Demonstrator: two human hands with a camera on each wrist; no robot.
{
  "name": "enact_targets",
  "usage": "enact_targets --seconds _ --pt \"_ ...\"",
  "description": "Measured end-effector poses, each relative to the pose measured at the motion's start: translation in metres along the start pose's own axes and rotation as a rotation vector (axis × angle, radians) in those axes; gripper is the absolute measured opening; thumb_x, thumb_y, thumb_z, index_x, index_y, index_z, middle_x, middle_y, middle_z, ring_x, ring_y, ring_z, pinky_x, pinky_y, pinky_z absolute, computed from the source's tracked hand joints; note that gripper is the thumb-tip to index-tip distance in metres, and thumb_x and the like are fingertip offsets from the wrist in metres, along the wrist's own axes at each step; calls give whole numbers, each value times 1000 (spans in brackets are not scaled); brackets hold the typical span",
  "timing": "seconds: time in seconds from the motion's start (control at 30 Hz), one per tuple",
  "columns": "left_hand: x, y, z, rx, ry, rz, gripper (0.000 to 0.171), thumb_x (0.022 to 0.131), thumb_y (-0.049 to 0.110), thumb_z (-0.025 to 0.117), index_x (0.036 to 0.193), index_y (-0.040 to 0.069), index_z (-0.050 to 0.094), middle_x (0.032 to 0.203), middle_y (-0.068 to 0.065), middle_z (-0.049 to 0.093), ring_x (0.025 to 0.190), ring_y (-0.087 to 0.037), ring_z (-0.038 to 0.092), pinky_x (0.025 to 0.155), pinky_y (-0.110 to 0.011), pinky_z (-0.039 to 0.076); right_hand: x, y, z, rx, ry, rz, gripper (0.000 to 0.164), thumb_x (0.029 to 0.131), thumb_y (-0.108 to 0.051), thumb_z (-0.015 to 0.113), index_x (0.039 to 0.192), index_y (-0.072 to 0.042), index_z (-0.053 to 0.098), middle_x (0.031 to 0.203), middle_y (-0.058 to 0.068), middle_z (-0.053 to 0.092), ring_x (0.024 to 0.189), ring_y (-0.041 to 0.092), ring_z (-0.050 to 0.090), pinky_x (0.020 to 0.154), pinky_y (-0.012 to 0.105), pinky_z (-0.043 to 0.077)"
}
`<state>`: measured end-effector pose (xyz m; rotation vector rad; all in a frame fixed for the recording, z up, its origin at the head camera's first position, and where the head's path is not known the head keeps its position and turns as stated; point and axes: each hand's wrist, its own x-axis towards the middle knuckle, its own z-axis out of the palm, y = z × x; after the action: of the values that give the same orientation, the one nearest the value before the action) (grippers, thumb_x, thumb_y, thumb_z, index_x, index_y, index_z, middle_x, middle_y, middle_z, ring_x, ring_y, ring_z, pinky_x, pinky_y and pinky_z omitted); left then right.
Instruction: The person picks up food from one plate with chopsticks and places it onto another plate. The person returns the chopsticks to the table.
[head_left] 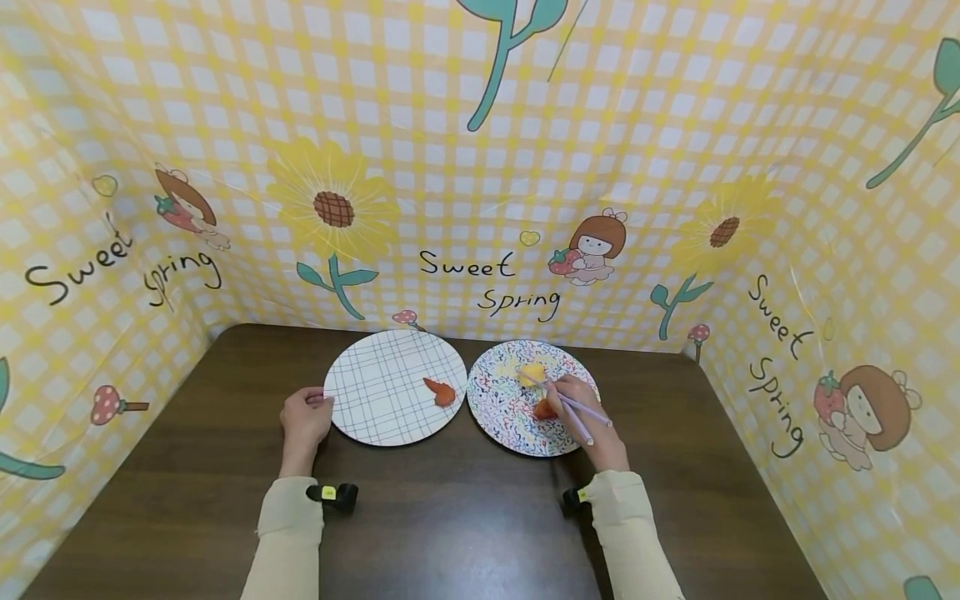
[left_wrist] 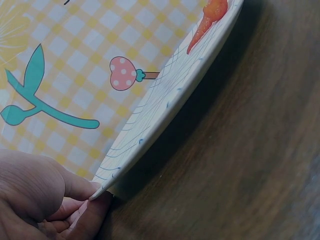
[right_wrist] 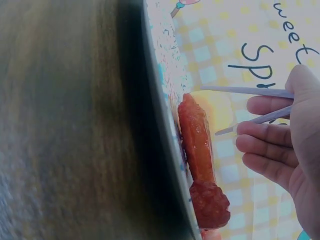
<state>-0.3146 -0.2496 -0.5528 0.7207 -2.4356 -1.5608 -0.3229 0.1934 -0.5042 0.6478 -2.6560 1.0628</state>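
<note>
Fingers of the left hand (head_left: 304,423) are pinched on the checked plate (head_left: 375,383); purple chopsticks (right_wrist: 245,90) are gripped by the right hand (head_left: 598,435). On the speckled plate (head_left: 498,404), red food (head_left: 544,410) is seen, then yellow food (head_left: 534,369) by the chopstick tips.

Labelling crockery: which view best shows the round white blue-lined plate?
Head: the blue-lined plate shows nearly whole, from above. Left wrist has only a slanted portion, pinched by the left hand; right wrist, none.
</note>
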Motion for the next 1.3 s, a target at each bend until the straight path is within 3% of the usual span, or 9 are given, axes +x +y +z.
enact_targets --seconds 0.5,0.73,0.9,1.3 --pt "1 -1 0 -5 -6 -13 38 100 12 55 132 -10 56 126 -29 58 119 -42 57 100 -51 47 3 1 1 41 -41 107 35 104 -14 54 79 -5 78 84 8 66 80 17 54 70 31 44" --pt "0 0 1 -5 2 -16 38 101 12 55 131 -10 56 126 -30 58 119 -42 57 100 -52 47 3 3 5 -38 -38 55 30 104 -11 56 85 -5 78 83 6 67 80 16 56 70 28 45" --pt "0 1 1 -8 -5 -10 38 101 12 55 132 -10 56 126 -29 58 119 -41 56 100 -51 47 2 4 5 -4 -34 50 32 105 -9 54 82 -4 76 82 9 67 79 17 57 71 30 47" --pt "0 1 0 -3 -10 -5 38 101 13 55 132 -11 55 126 -30 57 119 -43 55 99 -53 47 6 6 11 -157 -47 47 39 106 -12 51 78 -7 78 77 2 66 76 17 56 69 35 50"
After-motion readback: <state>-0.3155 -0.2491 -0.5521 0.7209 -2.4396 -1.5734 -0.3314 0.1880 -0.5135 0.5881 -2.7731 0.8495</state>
